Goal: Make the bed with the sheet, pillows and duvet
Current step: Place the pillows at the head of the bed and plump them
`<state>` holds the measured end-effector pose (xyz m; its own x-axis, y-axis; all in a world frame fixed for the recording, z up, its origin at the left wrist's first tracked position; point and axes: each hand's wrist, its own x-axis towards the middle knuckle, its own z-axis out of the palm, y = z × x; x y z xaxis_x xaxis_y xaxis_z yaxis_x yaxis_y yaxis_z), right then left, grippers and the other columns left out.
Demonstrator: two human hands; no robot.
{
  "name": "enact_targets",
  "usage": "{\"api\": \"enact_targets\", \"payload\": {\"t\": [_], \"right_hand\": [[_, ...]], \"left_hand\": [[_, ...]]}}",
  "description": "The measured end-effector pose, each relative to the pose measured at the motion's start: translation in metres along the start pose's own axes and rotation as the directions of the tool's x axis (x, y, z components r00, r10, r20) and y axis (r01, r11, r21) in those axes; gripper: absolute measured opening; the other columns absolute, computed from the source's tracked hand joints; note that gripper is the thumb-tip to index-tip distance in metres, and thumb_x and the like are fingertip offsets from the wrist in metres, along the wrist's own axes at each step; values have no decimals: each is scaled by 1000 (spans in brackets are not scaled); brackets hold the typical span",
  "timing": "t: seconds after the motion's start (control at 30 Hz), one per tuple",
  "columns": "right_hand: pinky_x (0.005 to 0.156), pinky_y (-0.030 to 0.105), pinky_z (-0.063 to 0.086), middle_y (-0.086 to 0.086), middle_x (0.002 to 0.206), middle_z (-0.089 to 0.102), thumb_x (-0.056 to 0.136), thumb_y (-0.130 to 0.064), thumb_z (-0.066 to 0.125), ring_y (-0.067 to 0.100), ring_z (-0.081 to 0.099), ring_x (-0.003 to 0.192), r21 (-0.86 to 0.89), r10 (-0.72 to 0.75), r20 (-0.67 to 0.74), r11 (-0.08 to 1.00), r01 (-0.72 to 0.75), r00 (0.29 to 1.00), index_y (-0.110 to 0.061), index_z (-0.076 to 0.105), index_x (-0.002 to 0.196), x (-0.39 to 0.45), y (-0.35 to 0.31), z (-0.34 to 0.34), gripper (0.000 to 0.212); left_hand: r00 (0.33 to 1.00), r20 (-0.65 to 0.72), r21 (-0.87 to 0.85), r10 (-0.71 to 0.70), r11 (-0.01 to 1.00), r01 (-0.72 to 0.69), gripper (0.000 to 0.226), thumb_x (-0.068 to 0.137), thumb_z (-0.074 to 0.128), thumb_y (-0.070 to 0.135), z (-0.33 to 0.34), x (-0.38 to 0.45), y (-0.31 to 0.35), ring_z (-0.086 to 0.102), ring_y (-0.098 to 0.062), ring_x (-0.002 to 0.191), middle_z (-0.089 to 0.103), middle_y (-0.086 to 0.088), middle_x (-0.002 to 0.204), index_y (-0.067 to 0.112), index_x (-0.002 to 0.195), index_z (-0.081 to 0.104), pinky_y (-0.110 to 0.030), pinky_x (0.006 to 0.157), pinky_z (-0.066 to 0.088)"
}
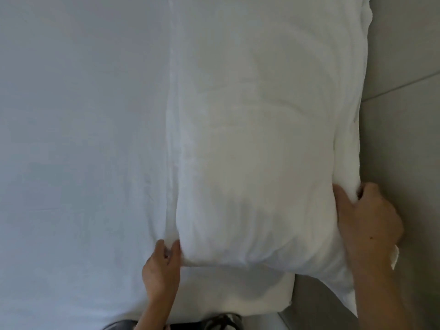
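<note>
A large white pillow [262, 139] lies lengthwise along the right side of the bed, on the smooth white sheet [78, 139]. My left hand [160, 267] pinches the pillow's near left corner between thumb and fingers. My right hand [366, 220] grips the pillow's right edge, with fabric bunched between its thumb and fingers. The pillow's near right corner hangs past the mattress corner [281, 303]. No duvet is in view.
A grey wall or headboard panel [404, 67] runs along the right side, close against the pillow. Grey floor [316, 306] shows below the mattress corner. My dark clothing and a shoe [223, 321] appear at the bottom edge.
</note>
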<state>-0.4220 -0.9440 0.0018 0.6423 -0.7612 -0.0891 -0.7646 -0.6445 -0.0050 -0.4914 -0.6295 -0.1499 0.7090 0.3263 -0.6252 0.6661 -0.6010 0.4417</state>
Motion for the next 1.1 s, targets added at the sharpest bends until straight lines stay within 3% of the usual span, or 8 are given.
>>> {"api": "enact_targets", "payload": {"t": [0.17, 0.33, 0.43, 0.53, 0.67, 0.77, 0.9, 1.1], "right_hand": [[60, 34, 35, 16, 89, 53, 91, -44, 54, 25, 46, 68, 71, -60, -55, 995, 64, 997, -5, 46, 99, -25, 14, 4, 41], [56, 30, 33, 2, 69, 45, 84, -65, 40, 19, 42, 55, -78, 18, 36, 997, -15, 999, -8, 41, 108, -50, 35, -1, 62], [52, 28, 29, 2, 66, 51, 87, -56, 54, 16, 43, 53, 71, 58, 90, 995, -65, 994, -12, 45, 86, -60, 42, -6, 45], [51, 24, 32, -8, 62, 48, 85, -54, 62, 11, 45, 53, 191, 54, -69, 981, -40, 996, -23, 40, 73, -72, 49, -29, 39], [56, 33, 39, -4, 61, 43, 87, -45, 62, 25, 46, 57, 16, 78, -38, 997, -77, 996, -21, 50, 87, -87, 53, -41, 27], [62, 33, 40, -3, 69, 49, 89, -25, 65, 24, 50, 66, -153, 152, 105, 979, -136, 983, -20, 55, 97, -81, 53, -37, 14], [69, 36, 42, 11, 102, 59, 82, -25, 69, 29, 55, 84, -52, 13, -31, 999, -14, 999, -16, 58, 108, -59, 31, -39, 29], [95, 46, 39, 18, 135, 44, 88, -41, 61, 37, 45, 121, 57, -180, -49, 981, 183, 982, -9, 39, 139, 68, -71, -19, 65]], "left_hand": [[996, -54, -32, 68, 997, -70, 39, 98, 53, 24, -11, 3, -13, 48, -39, 51, 41, -7, 47, 15, 66, 34, -41, 52, 37], [998, 52, -4, 32, 999, -32, 24, 99, 49, 28, -11, 5, -39, 59, -43, 74, 60, -19, 72, 6, 88, 52, -39, 62, 38], [990, 100, 96, 97, 990, -106, 23, 98, 48, 26, -11, 4, -40, 59, -47, 71, 60, -27, 71, 6, 87, 53, -40, 58, 37], [986, 105, 167, 133, 975, -150, 19, 98, 48, 18, -5, -1, -29, 58, -46, 65, 58, -27, 66, 3, 90, 55, -40, 56, 37], [986, 125, 142, 109, 982, -127, 16, 97, 50, 16, -6, -1, -26, 57, -44, 65, 57, -22, 64, 4, 88, 56, -39, 57, 38], [994, 93, 134, 60, 988, -72, 8, 92, 57, 18, -15, 6, -20, 59, -40, 73, 61, -14, 70, 11, 88, 58, -39, 61, 41], [994, -106, -66, -27, 998, 20, 19, 92, 56, 18, -27, 37, 12, 62, -36, 86, 67, -4, 89, 14, 110, 54, -38, 71, 40], [980, -29, -208, 199, 957, -200, 45, 95, 53, 38, -23, 136, 131, 60, -28, 105, 64, 2, 109, 18, 134, 42, -33, 85, 40]]}}
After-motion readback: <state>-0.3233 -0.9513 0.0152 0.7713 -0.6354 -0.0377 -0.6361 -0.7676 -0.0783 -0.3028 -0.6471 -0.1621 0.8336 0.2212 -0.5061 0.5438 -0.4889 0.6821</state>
